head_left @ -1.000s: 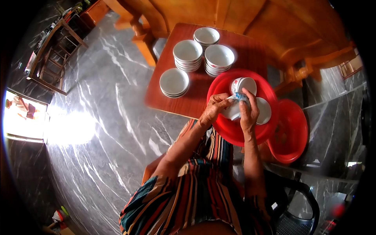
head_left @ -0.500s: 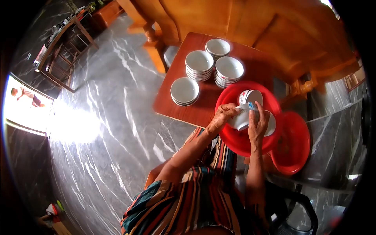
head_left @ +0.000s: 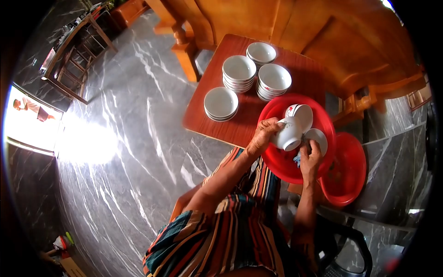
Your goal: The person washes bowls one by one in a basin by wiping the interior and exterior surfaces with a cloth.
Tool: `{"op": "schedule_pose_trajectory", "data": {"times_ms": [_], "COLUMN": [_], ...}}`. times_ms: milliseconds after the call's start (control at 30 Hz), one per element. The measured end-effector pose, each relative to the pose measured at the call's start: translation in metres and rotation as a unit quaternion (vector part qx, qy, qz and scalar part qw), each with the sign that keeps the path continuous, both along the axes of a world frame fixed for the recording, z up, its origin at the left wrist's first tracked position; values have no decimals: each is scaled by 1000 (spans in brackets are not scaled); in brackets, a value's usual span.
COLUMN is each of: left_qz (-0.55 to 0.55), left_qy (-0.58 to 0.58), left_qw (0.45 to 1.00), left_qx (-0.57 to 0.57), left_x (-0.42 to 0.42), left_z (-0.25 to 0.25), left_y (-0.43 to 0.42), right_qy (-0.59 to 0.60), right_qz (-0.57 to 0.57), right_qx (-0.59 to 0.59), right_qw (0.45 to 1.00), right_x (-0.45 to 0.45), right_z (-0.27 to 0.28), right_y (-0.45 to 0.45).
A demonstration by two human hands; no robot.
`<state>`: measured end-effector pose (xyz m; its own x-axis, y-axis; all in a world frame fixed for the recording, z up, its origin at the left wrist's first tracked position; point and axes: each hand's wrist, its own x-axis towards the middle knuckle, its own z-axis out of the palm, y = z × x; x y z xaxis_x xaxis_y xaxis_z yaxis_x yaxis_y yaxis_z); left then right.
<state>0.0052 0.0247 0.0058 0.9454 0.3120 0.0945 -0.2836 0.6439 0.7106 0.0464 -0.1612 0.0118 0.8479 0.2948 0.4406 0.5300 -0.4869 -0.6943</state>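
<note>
My left hand [head_left: 265,135] grips a white bowl [head_left: 286,134] by its edge, tilted so that its foot ring points down toward me. In my right hand [head_left: 312,158], just beside that bowl, is a small blue cloth [head_left: 297,159], partly hidden by the fingers. Both hands are over a red basin [head_left: 282,170]. Inside it, a white bowl with a red star pattern [head_left: 302,115] lies on its side behind the held one. Another white bowl [head_left: 318,137] rests to the right, partly covered by my right hand.
Several stacks of white bowls [head_left: 221,102] stand on a reddish-brown table [head_left: 203,121] beyond the basin. A second red basin [head_left: 349,168] sits lower at the right. A carved wooden bench [head_left: 295,27] backs the table. A black chair [head_left: 360,240] is at lower right.
The held bowl has turned, so its outside and foot now face me. My right hand has moved down and right with the cloth, from the bowl's upper edge to beside its foot.
</note>
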Motion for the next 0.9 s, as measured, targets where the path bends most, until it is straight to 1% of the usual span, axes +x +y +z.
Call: {"op": "schedule_pose_trajectory", "data": {"times_ms": [67,133,167,200,267,333,367,467,533,567,633,667,700,733,767,833,900], "left_qz": [34,33,33,23,11,2,2,-11,-14,-14,-27,-27,2,16,30,-2,-14], "left_qy": [13,32,38,35,32,33,35,44,26,26,46,45,57,62,69,-1,-7], "left_qw": [996,998,999,999,999,998,998,998,998,998,998,998,998,996,993,1000,1000], "left_qx": [86,36,20,14,7,-61,-61,-49,-64,-64,-27,-27,30,58,86,2,-14], "left_x": [1,-4,-6,-7,-7,-7,-8,-8,-9,-9,-10,-10,-9,-9,-8,-8,-10], "left_z": [-1,8,14,17,19,18,17,17,19,19,19,19,20,20,19,12,12], "left_y": [1,1,2,4,4,2,2,3,3,4,6,6,5,5,4,4,3], "right_qy": [7,2,-24,-23,-49,-48,-48,-25,51,50,81,81,124,167,167,151,143], "right_qz": [6,21,45,46,19,23,45,60,81,81,136,137,155,174,174,225,242], "right_qx": [-9,-95,-104,-104,-184,-232,-231,-218,-260,-260,-263,-263,-243,-222,-221,-193,-182], "right_qw": [1000,995,993,993,981,971,971,974,961,961,952,952,950,945,945,943,942], "right_x": [-1,-2,-5,-8,-12,-10,-9,-13,-14,-16,-24,-25,-25,-25,-24,-23,-26], "right_z": [-1,3,13,12,3,-9,-12,-16,-12,-4,18,21,23,23,22,17,18], "right_y": [2,3,8,11,13,13,14,16,16,18,22,22,21,21,20,16,15]}}
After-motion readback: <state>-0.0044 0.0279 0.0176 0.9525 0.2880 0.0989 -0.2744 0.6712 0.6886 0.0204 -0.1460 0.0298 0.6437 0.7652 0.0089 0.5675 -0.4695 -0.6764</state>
